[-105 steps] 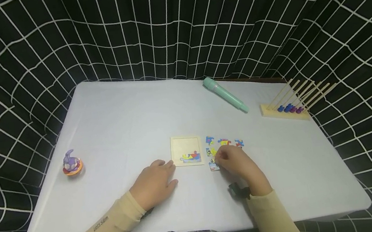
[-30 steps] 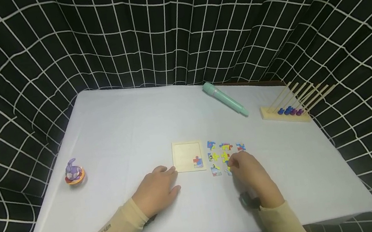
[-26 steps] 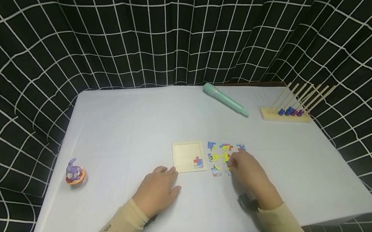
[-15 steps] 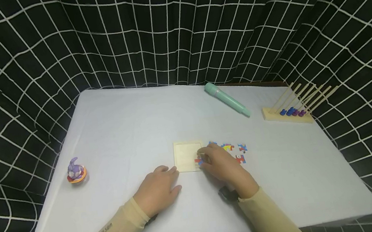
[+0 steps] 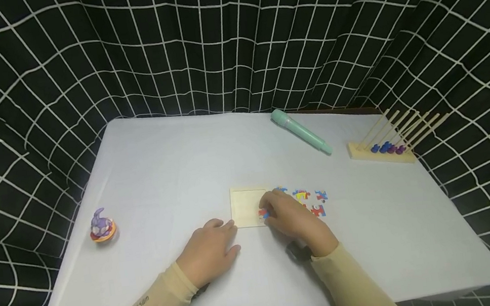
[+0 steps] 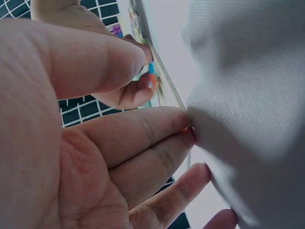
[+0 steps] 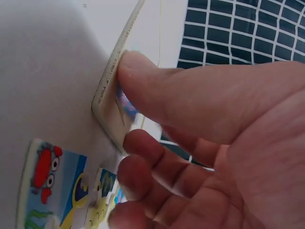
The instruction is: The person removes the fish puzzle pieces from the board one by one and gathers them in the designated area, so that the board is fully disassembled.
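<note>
A square wooden puzzle tray (image 5: 245,209) lies on the white table before me. My left hand (image 5: 208,252) rests at its lower left corner with fingers extended, and in the left wrist view the fingertips touch its edge. My right hand (image 5: 291,213) is over the tray's right side, thumb and fingers curled about a red and blue puzzle piece (image 5: 263,214) at the lower right. The right wrist view shows the thumb (image 7: 138,71) covering much of that piece; whether it is lifted cannot be told. Several loose puzzle pieces (image 5: 318,211) lie right of the tray, partly hidden by the right hand.
A green microphone-shaped toy (image 5: 301,132) lies towards the back. A wooden peg rack (image 5: 382,155) with blue and purple beads stands at the right. On the left sits a purple figure on an orange base (image 5: 102,227). Black grid-patterned cloth (image 5: 231,42) surrounds the table.
Earlier the tray held more picture pieces; one has gone to the loose group. My right hand has moved left from that group onto the remaining piece. The left hand stays at the corner.
</note>
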Demonstrator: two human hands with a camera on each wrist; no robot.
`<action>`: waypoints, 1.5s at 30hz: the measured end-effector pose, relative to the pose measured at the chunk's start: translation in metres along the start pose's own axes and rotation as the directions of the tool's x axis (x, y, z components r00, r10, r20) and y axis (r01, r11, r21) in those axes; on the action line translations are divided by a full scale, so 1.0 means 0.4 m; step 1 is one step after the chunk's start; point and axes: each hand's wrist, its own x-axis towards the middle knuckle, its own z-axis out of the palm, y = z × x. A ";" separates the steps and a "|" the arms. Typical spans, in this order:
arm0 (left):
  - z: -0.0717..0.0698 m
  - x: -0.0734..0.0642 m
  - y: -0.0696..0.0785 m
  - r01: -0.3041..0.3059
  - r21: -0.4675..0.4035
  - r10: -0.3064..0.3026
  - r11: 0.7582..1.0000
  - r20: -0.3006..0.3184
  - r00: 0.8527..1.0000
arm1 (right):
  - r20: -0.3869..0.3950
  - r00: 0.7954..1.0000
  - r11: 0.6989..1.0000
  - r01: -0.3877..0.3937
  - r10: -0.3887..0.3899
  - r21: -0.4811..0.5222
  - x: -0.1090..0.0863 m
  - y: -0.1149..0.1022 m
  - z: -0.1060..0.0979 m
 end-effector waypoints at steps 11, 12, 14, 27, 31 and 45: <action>-0.001 -0.009 0.000 -0.006 -0.002 0.006 1.000 -0.007 1.000 | -0.172 0.985 0.986 0.006 0.023 0.166 -0.054 0.039 -0.019; -0.003 -0.010 0.000 -0.002 -0.006 0.002 1.000 -0.004 1.000 | -0.205 0.978 0.985 -0.001 0.037 0.174 -0.063 0.052 -0.032; -0.005 -0.012 0.002 0.004 -0.010 -0.004 1.000 -0.001 1.000 | -0.247 0.964 0.981 -0.050 0.096 0.186 -0.086 0.083 -0.065; -0.020 -0.020 -0.002 0.030 -0.025 -0.030 0.999 -0.001 1.000 | -0.053 0.917 0.914 -0.387 0.395 0.119 -0.205 0.204 -0.169; -0.015 -0.021 0.001 0.038 -0.029 -0.037 0.999 0.005 0.999 | -0.009 0.897 0.892 -0.439 0.442 0.111 -0.216 0.195 -0.149; -0.007 -0.024 -0.001 0.049 -0.046 -0.048 0.998 0.019 0.999 | -0.054 0.849 0.850 -0.525 0.526 0.026 -0.202 0.195 -0.103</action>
